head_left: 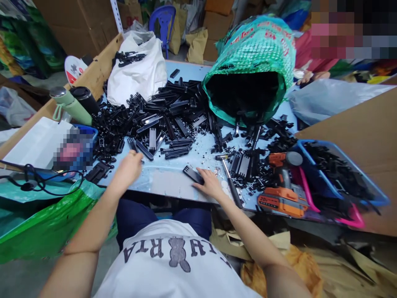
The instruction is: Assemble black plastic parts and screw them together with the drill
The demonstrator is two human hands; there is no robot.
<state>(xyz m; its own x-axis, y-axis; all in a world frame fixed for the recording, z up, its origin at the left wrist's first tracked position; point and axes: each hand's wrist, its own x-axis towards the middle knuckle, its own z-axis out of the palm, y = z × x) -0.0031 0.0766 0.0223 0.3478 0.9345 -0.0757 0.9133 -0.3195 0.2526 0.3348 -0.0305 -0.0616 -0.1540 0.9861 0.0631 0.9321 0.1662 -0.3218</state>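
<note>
Along the near edge of the blue table (167, 167) a bare strip lies open between the heap of black plastic parts (167, 116) and the person's lap, closed on the right by a hammer (230, 182) and an orange cordless drill (281, 186). The right hand (211, 184) rests nearly flat there, fingertips on a black ribbed piece (192, 174) just to its left. The left hand (130, 165) curls at the heap's near fringe; whether it grips anything cannot be told.
</note>
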